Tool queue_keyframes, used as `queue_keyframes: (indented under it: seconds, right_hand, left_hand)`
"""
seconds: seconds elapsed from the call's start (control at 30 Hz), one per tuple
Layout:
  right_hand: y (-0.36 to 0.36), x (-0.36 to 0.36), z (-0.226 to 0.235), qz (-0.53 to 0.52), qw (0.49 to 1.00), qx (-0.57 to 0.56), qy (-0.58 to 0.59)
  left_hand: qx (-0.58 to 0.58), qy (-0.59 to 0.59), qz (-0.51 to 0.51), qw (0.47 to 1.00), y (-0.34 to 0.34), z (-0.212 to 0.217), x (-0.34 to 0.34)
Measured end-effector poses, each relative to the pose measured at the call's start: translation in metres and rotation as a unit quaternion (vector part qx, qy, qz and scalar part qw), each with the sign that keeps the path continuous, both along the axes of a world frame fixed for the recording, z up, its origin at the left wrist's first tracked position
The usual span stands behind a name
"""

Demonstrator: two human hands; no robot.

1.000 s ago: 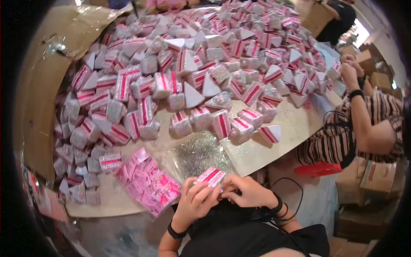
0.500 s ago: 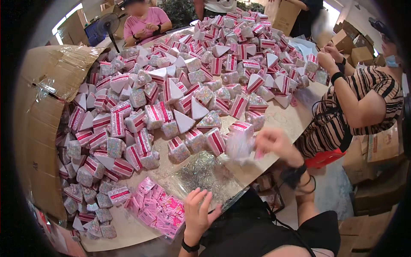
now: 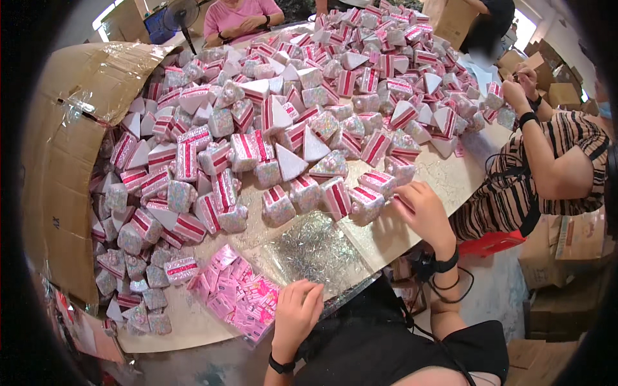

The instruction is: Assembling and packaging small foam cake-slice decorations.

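My left hand (image 3: 298, 315) rests at the table's near edge with its fingers loosely bent. It lies between a clear bag of pink printed cards (image 3: 239, 293) and a shallow clear tray (image 3: 353, 246) of silvery tinsel strands (image 3: 309, 248); nothing shows in it. Further right, my right hand (image 3: 421, 212) is over the table, fingers reaching leftward and parted, with no object visible between them. Just beside its fingertips sits a glittery toy cake slice (image 3: 367, 204) with a white and red striped side. Another cake slice (image 3: 378, 182) stands directly behind that one.
A large pile of toy cake slices (image 3: 257, 116) covers much of the table, edged at left by a cardboard flap (image 3: 67, 141). A co-worker in a striped top (image 3: 547, 161) works at right, another in pink (image 3: 241, 19) at the far side. Cartons (image 3: 566, 238) stack at right.
The blurred cake slice by my right hand now stands still on the table, and that hand is apart from it. My left hand's spread fingers have drawn together and bent. The view has shifted slightly.
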State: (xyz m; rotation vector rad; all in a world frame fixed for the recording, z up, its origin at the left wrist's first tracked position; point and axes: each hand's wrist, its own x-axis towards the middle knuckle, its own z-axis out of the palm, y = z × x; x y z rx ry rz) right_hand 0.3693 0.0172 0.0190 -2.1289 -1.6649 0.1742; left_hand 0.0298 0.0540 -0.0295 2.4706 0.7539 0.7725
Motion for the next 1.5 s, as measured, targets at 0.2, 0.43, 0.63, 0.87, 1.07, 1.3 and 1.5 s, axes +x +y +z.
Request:
queue_keyframes:
  seconds: [0.2, 0.43, 0.63, 0.87, 1.07, 1.3, 1.5]
  right_hand:
    - [-0.012, 0.001, -0.033, -0.089, 0.991, 0.066, -0.081]
    - [-0.020, -0.025, 0.000, -0.066, 0.955, 0.151, 0.248]
    - [-0.019, -0.064, -0.024, 0.208, 0.800, 0.114, 0.552]
    - [0.000, -0.092, -0.041, 0.332, 0.809, -0.004, 0.485]
    - [0.013, -0.102, -0.044, 0.277, 0.959, -0.010, 0.055]
    - [0.014, -0.099, -0.052, 0.255, 0.963, -0.016, 0.080]
    - [0.015, -0.093, -0.041, 0.227, 0.941, 0.113, 0.224]
  left_hand:
    - [-0.005, 0.042, -0.035, 0.999, 0.005, 0.001, 0.009]
    - [-0.041, -0.008, 0.016, 0.999, 0.003, 0.004, 0.015]
    - [-0.191, -0.185, -0.005, 0.964, -0.007, 0.003, 0.026]
    - [-0.072, -0.103, 0.075, 0.989, -0.004, 0.015, 0.012]
    - [-0.077, -0.050, 0.060, 0.994, -0.007, 0.010, 0.004]
    - [-0.069, 0.020, 0.058, 0.996, -0.014, 0.004, 0.012]
    - [-0.071, 0.053, 0.030, 0.996, -0.010, 0.008, 0.014]
